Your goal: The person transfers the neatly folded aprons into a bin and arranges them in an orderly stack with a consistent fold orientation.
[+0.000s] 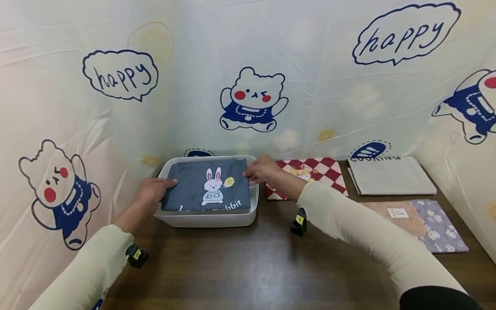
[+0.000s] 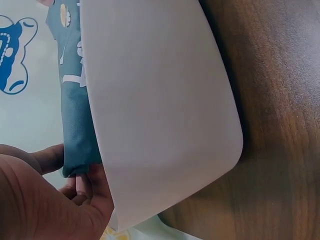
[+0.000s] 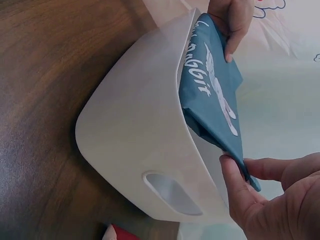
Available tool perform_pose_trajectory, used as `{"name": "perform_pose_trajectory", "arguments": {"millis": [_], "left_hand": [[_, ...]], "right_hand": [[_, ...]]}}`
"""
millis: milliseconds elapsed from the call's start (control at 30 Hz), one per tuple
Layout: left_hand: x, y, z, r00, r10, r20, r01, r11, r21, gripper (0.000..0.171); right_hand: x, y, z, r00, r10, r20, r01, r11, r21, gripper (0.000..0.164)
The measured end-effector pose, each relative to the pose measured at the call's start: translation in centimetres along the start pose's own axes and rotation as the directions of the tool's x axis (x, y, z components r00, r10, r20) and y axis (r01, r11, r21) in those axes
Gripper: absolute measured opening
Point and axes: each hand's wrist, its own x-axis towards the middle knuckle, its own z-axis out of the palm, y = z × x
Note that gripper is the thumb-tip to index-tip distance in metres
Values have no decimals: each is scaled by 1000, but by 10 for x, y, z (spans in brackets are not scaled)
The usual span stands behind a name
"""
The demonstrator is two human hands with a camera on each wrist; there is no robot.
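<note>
A folded dark blue-grey cloth (image 1: 190,183) with a rabbit print lies in the mouth of a white plastic bin (image 1: 209,220), its top about level with the rim. My left hand (image 1: 154,190) grips the cloth's left edge, thumb on top and fingers beneath, as the left wrist view shows. At the opposite edge, my right hand (image 1: 265,170) pinches the cloth between thumb and fingers; in the right wrist view that corner (image 3: 252,182) sticks up over the bin's rim. The inside of the bin under the cloth is mostly hidden.
Right of the bin lies a red-and-white checked folded cloth (image 1: 329,172), partly behind my right arm. Farther right are a folded white cloth (image 1: 391,178) and a floral purple-and-orange one (image 1: 445,228) on the wooden table (image 1: 217,267). A printed curtain (image 1: 310,51) hangs behind.
</note>
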Motion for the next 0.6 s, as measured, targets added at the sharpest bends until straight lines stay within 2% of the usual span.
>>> {"name": "perform_pose_trajectory", "arguments": {"millis": [133, 333, 467, 600], "left_hand": [[2, 0, 1, 1000, -9, -13, 9, 1000, 14, 33], [4, 2, 2, 999, -32, -23, 32, 999, 19, 32], [2, 4, 3, 999, -32, -29, 33, 999, 21, 40], [-5, 7, 0, 999, -22, 35, 20, 999, 46, 55]], "right_hand": [[1, 1, 1, 1000, -22, 5, 22, 999, -36, 17], [1, 3, 2, 999, -44, -4, 44, 997, -66, 16], [2, 2, 2, 999, -50, -17, 48, 994, -100, 18], [0, -1, 3, 999, -43, -22, 40, 990, -132, 24]]}}
